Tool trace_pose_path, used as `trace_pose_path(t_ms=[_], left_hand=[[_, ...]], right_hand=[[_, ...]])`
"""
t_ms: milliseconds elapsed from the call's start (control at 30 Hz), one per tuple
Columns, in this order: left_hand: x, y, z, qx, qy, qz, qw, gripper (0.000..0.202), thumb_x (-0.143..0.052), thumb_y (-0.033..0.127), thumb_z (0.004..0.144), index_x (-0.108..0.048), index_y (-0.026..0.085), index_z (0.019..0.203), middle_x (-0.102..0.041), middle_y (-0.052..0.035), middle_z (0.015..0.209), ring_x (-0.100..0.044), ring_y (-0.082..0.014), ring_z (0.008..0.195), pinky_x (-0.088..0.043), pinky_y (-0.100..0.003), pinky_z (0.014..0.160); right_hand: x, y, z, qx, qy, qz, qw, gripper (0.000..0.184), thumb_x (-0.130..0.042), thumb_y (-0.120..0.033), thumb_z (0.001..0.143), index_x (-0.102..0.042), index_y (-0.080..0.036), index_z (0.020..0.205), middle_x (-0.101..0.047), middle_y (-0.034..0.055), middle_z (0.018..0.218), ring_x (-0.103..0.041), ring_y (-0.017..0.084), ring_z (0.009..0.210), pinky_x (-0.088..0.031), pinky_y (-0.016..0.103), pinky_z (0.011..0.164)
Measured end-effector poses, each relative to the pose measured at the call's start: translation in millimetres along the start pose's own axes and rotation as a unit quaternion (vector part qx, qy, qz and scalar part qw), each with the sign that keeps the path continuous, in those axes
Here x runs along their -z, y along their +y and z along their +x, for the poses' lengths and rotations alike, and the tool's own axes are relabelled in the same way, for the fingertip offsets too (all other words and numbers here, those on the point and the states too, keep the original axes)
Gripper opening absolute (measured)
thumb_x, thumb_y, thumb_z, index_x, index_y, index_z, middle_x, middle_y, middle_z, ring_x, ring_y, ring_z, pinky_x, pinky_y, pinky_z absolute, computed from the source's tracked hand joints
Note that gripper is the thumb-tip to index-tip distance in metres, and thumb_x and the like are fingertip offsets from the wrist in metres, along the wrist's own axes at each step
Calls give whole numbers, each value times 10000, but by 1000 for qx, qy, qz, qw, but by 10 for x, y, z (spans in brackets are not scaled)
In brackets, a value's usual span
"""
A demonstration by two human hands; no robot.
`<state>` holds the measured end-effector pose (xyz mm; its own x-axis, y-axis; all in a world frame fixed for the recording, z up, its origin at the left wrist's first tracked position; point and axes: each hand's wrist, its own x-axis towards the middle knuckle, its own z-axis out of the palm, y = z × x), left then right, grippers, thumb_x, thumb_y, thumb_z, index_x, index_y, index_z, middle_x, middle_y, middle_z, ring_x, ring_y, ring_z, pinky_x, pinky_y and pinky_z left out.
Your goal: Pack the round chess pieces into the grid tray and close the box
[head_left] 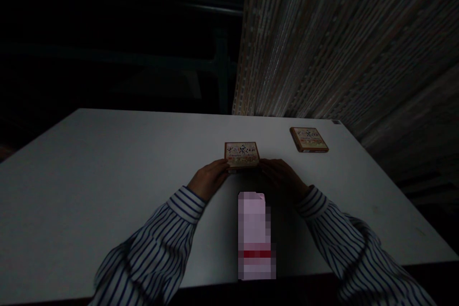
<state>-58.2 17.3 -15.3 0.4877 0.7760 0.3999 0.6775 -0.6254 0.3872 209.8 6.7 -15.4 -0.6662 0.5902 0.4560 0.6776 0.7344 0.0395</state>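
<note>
A flat, brown-edged box (242,154) with dark brush lettering on its lid is in the middle of the white table. Its near left corner is gripped by my left hand (209,180). On the opposite side my right hand (283,175) has its fingers closed at the near right corner. The box seems slightly tilted towards me; whether it touches the table I cannot tell. Below it, between my forearms, lies a pink, phone-like rectangle (254,229) whose face is pixelated. Both thumbs are mostly hidden in shadow.
Farther right on the white table (107,177) lies a second box (310,139) with a similar lid. A beaded or string curtain (304,33) hangs just behind the table's far right edge. Dark framework stands beyond the far edge, and the room is dim.
</note>
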Motion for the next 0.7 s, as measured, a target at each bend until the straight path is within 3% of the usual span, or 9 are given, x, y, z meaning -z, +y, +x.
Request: trace_pose_path(t_ms=[267,433,533,700], left_hand=[[-59,-8,-42,-13,-4,15,1000,264,-460,273,838,-575,161,1048,-600,-119,1154,-582,-192,1030,-485,-368,883],[-99,-15,-49,-25,34,27,999,309,-483,348,832,-585,155,1051,-610,-118,1128,-580,-198,1024,-482,-369,886],[-108,4,-7,-2,45,28,999,374,-461,368,843,-544,146,1132,-532,-142,1237,-503,-220,1136,-441,-400,939],[-158,-4,73,35,10,38,999,411,-372,317,879,-485,78,1194,-426,-196,1323,-376,-262,1247,-371,-440,1001]], right_hand=[[-71,-34,-63,-11,-13,11,1000,324,-361,-142,882,-496,-105,1175,-572,173,1145,-559,221,998,-494,388,828],[-29,-45,-24,-27,-25,23,999,322,-369,-196,893,-499,-105,1173,-576,163,1138,-550,226,1002,-492,393,821],[-40,-32,23,-54,-13,33,998,374,-384,-238,896,-442,-109,1242,-535,164,1208,-498,241,1087,-481,394,832],[-75,-42,114,-79,-14,25,996,370,-393,-256,894,-455,-125,1234,-520,170,1232,-476,257,1114,-467,412,829]])
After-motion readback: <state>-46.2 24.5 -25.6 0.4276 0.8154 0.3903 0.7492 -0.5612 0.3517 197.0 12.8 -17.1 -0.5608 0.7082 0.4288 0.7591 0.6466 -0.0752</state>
